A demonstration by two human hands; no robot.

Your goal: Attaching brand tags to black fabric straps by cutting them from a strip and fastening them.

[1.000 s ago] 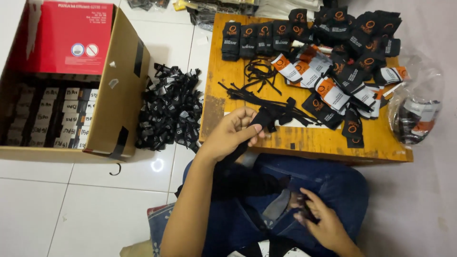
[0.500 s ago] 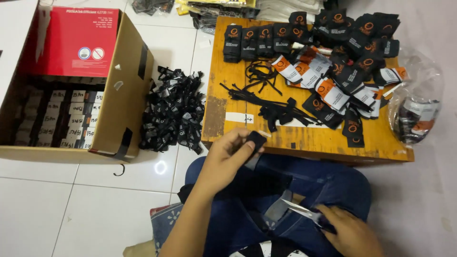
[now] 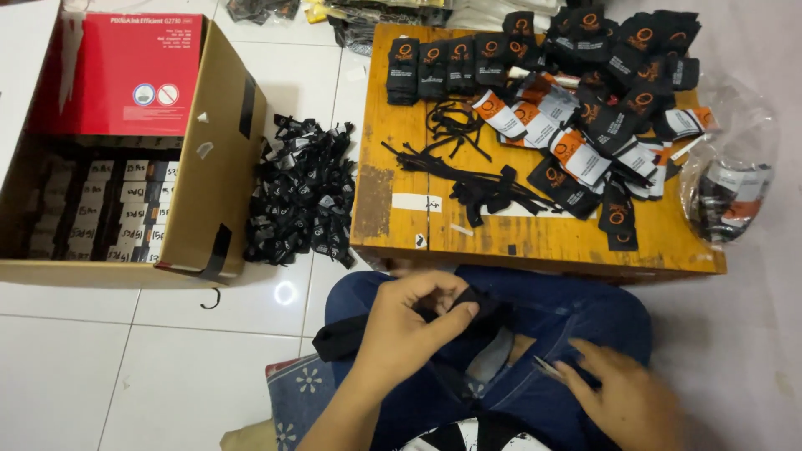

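1. A cardboard box point(image 3: 125, 167) on the left holds rows of white-labelled packs under a red flap.
2. Black straps point(image 3: 305, 194) lie heaped beside it.
3. The left hand point(image 3: 409, 321) pinches a black strap piece point(image 3: 472, 301) over the lap.
4. The right hand point(image 3: 618, 397) has its fingers spread on the jeans, touching a small flat piece point(image 3: 547, 367).
5. The wooden table point(image 3: 535, 238) carries black pouches with orange-and-white labels point(image 3: 576, 154).

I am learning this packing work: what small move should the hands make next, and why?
Probably bring the two hands together. The left hand pinches a small black fabric piece over the lap, while the right hand touches a thin flat grey piece apart from it.
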